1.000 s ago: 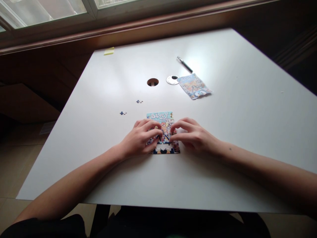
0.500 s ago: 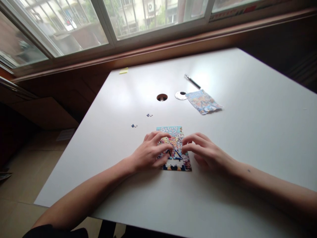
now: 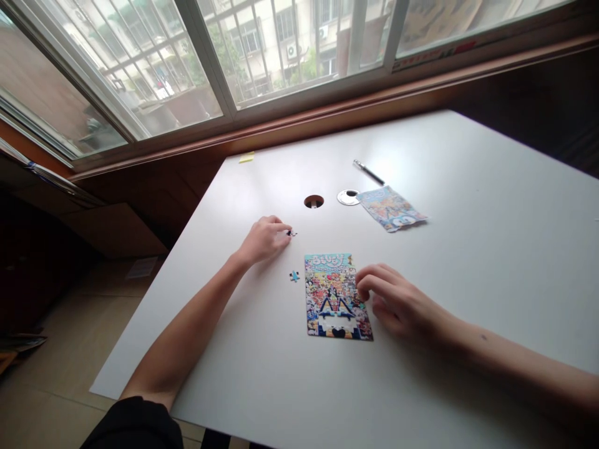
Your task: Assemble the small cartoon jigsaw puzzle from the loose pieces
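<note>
The jigsaw puzzle [image 3: 334, 312] lies on the white table with its colourful picture facing up. A pale strip shows near its bottom. Beyond its upper left, my left hand [image 3: 266, 242] has thumb and forefinger closed about a small dark-and-white puzzle piece [image 3: 291, 233] at the tabletop. A loose blue puzzle piece [image 3: 294, 275] rests just left of the puzzle. My right hand [image 3: 397, 299] is beside the puzzle's right edge, fingers loosely bent and apart, holding nothing visible. Whether its fingertips touch the edge is unclear.
A creased picture sheet [image 3: 392, 209] lies farther back, near a round cable-hole cover [image 3: 349, 197] and a pen [image 3: 369, 172]. The table has an uncovered round hole [image 3: 314, 201]. A yellow sticky note [image 3: 246, 157] is at the far left corner, below the window.
My left hand has left the puzzle and reached forward and left to a loose piece. The blue piece and more of the puzzle now show. My right hand stays beside the puzzle.
</note>
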The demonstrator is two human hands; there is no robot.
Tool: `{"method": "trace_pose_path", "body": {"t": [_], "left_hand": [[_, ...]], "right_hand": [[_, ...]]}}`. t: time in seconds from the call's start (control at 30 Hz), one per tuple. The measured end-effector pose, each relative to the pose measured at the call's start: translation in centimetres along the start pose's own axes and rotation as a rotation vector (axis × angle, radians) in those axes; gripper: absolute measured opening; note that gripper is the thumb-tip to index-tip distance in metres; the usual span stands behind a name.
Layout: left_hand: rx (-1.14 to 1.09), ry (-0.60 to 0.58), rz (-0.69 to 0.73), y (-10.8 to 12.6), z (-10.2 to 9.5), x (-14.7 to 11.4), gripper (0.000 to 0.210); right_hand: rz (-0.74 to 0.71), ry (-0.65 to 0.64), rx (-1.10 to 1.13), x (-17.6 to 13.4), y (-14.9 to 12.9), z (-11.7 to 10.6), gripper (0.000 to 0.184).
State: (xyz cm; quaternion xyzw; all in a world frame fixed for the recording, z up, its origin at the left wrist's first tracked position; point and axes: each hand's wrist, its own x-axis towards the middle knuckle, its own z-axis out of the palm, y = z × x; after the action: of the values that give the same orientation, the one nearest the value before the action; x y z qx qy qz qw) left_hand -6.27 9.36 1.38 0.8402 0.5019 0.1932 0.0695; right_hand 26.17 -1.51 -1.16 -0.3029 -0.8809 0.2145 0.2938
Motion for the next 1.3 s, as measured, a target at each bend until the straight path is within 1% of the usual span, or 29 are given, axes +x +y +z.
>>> {"method": "trace_pose_path", "body": {"t": [0.1,0.17,0.23,0.33,0.47,0.5,0.53,0.6,0.67,0.73,0.8,0.87,0.9,0.93,1.0,1.03,1.07,1.13,1.2,1.3], "left_hand": [[-0.001,0.022,0.013,0.3,1.0,0.6,0.016],[-0.008,0.023,0.022,0.5,0.8,0.4,0.014],[-0.015,0.011,0.042,0.7,0.1,-0.3,0.011],[-0.056,0.016,0.068,1.2,-1.2,-2.3,0.012],[-0.15,0.178,0.044,1.8,-2.7,-5.7,0.014],[-0.156,0.199,0.038,1.9,-3.0,-6.5,0.014],[-0.16,0.193,0.047,2.0,-3.2,-7.1,0.016],[-0.171,0.106,0.108,2.4,-3.4,-8.0,0.016],[-0.177,-0.028,0.194,2.9,-3.5,-8.3,0.012],[-0.189,-0.151,0.252,3.5,-3.6,-8.4,0.009],[-0.219,-0.246,0.269,3.6,-3.8,-8.3,0.009],[-0.241,-0.272,0.226,3.1,-3.9,-8.3,0.014],[-0.232,-0.241,0.182,2.6,-3.9,-8.3,0.015],[-0.206,-0.185,0.123,2.0,-3.9,-8.3,0.016],[-0.119,-0.034,-0.002,0.6,-3.5,-8.2,0.017],[-0.076,0.025,-0.051,0.0,-3.1,-8.2,0.018],[-0.041,0.06,-0.082,-0.5,-2.8,-8.2,0.022],[-0.006,0.084,-0.105,-1.2,-2.1,-8.1,0.026],[-0.02,0.081,-0.103,-1.4,-1.7,-8.1,0.021],[-0.058,0.077,-0.092,-1.2,-1.7,-8.0,0.016]], "right_hand": [[-0.004,0.006,-0.004,0.0,0.1,-0.1,0.04],[-0.015,0.009,-0.005,0.0,0.1,-0.1,0.04],[-0.025,0.011,-0.006,0.1,0.1,-0.2,0.04],[-0.023,0.004,-0.002,0.1,0.1,-0.2,0.04],[-0.02,-0.002,0.002,0.2,0.0,-0.2,0.04],[-0.021,-0.002,0.0,0.2,0.0,-0.2,0.04],[-0.02,-0.002,-0.002,0.2,0.0,-0.2,0.039],[-0.023,-0.005,-0.006,0.2,0.0,-0.2,0.039],[-0.026,-0.001,-0.01,0.2,0.0,-0.2,0.038],[-0.025,0.006,-0.015,0.1,0.0,-0.3,0.037],[-0.022,0.009,-0.018,0.1,0.0,-0.4,0.037],[-0.018,0.004,-0.015,0.1,-0.1,-0.4,0.036],[-0.017,0.002,-0.014,0.1,0.0,-0.4,0.036],[-0.015,0.0,-0.015,0.1,0.0,-0.3,0.036],[-0.013,0.0,-0.018,0.1,0.0,-0.3,0.036],[-0.013,-0.001,-0.019,0.0,0.1,-0.3,0.036],[-0.012,-0.002,-0.019,0.0,0.1,-0.3,0.036],[-0.006,-0.003,-0.02,0.0,0.1,-0.3,0.035],[-0.003,0.001,-0.022,0.0,0.1,-0.4,0.034],[-0.003,0.007,-0.026,0.1,0.0,-0.4,0.034]]}}
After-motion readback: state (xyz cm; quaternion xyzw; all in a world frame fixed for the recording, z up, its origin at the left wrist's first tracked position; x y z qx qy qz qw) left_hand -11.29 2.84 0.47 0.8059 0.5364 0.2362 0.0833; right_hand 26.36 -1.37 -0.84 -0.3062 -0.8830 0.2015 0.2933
